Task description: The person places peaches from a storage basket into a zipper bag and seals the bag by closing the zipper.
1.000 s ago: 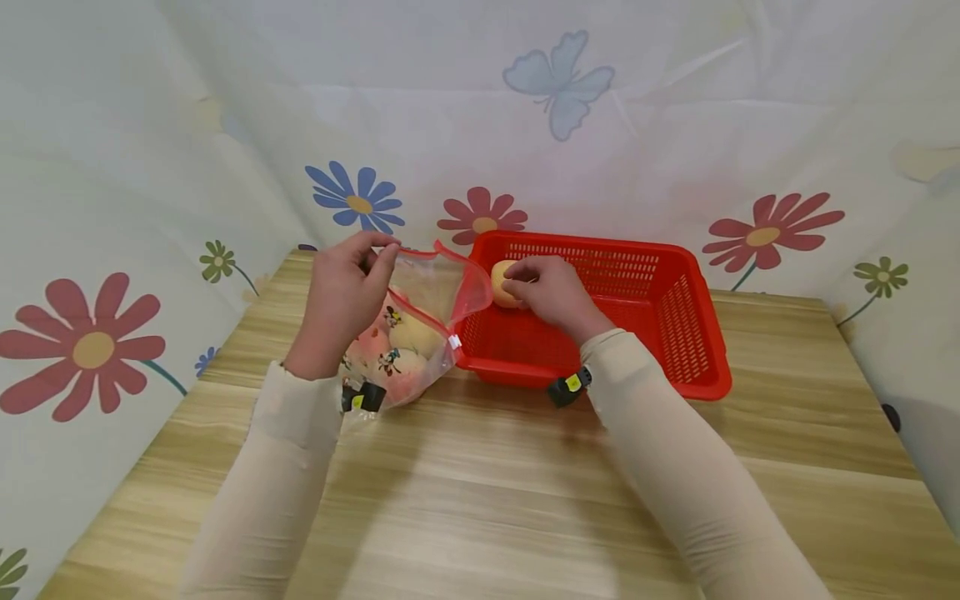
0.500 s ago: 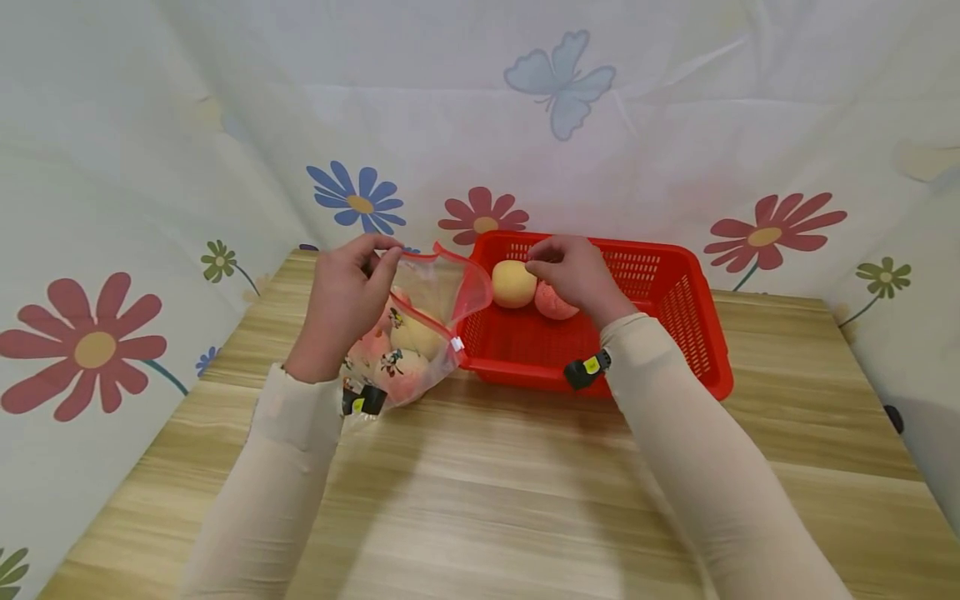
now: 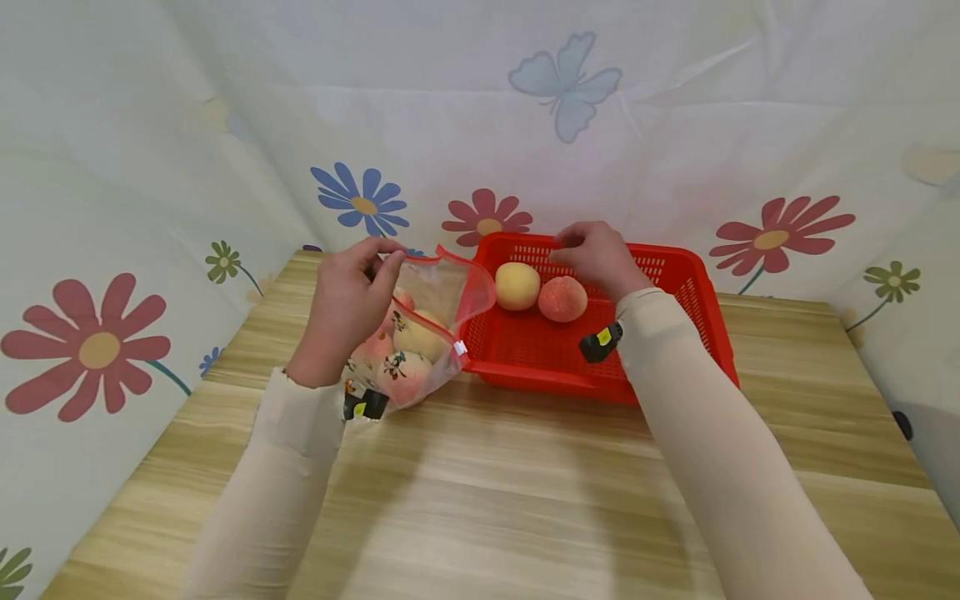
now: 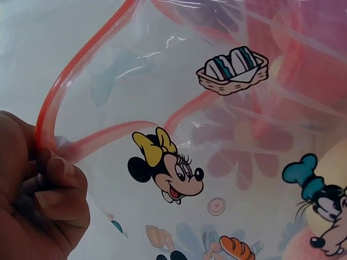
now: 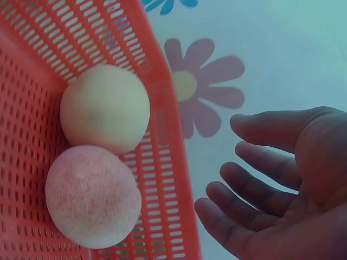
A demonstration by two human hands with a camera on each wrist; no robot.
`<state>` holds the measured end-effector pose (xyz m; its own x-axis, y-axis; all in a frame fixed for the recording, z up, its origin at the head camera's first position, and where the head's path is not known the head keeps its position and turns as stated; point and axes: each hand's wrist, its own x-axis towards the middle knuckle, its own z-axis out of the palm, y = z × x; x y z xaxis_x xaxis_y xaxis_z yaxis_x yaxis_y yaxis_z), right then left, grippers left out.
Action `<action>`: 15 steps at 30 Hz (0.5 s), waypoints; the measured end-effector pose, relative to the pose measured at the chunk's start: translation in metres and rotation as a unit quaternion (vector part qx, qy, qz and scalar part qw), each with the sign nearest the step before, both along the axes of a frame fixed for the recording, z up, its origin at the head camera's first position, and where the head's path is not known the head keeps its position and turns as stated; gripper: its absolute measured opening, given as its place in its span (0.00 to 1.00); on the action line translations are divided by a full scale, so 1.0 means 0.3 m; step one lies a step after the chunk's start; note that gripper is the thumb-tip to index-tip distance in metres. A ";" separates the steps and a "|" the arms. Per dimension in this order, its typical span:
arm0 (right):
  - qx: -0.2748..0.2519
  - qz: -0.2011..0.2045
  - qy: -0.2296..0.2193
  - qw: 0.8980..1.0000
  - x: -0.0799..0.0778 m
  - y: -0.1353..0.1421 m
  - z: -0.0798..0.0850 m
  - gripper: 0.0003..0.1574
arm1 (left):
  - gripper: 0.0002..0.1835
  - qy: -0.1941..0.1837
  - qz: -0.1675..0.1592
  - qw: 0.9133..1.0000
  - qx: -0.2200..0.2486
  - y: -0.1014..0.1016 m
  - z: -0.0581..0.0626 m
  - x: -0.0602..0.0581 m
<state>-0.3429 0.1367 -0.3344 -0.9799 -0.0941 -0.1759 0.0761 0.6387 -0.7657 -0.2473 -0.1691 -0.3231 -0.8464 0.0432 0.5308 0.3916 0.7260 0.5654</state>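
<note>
My left hand (image 3: 351, 302) pinches the red zip edge of a clear slider bag (image 3: 431, 287), holding its mouth apart. Cartoon prints cover the film, and several peaches (image 3: 408, 375) show through it. To the right, a pale yellow peach (image 3: 517, 287) and a pink one (image 3: 562, 299) lie side by side in a red plastic basket (image 3: 555, 383). Over the basket's back part hovers my right hand (image 3: 597, 257), with nothing in it. The right wrist view shows that hand's fingers (image 5: 255, 187) relaxed and apart from both peaches.
The bag's white slider (image 3: 460, 347) sits at the basket's left front corner, the bag leaning near that wall. Wood-grain tabletop (image 3: 480, 500) extends in front. A flower-printed cloth (image 3: 637, 167) hangs close behind the basket.
The right hand has let go of the yellow peach and moved right and back, uncovering the pink peach beside it. My left hand keeps its pinch on the bag, nearly still.
</note>
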 end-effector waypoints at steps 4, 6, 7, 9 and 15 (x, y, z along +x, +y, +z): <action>0.006 -0.003 -0.010 1.000 -0.022 0.003 -0.013 0.31 | 0.13 0.008 -0.005 1.000 0.000 -0.002 -0.002 0.001; 0.015 -0.002 -0.015 1.000 -0.031 0.006 -0.022 0.31 | 0.13 0.009 -0.007 1.000 0.001 -0.002 -0.003 0.000; 0.020 0.000 -0.017 1.000 -0.036 0.007 -0.026 0.30 | 0.13 0.010 -0.007 1.000 0.001 -0.002 -0.003 0.001; 0.034 0.007 -0.022 0.999 -0.044 0.011 -0.036 0.30 | 0.13 0.010 -0.006 1.000 -0.002 -0.002 -0.002 0.001; 0.057 0.020 -0.040 0.997 -0.062 0.014 -0.059 0.32 | 0.13 0.009 -0.006 1.000 -0.002 0.000 -0.002 0.001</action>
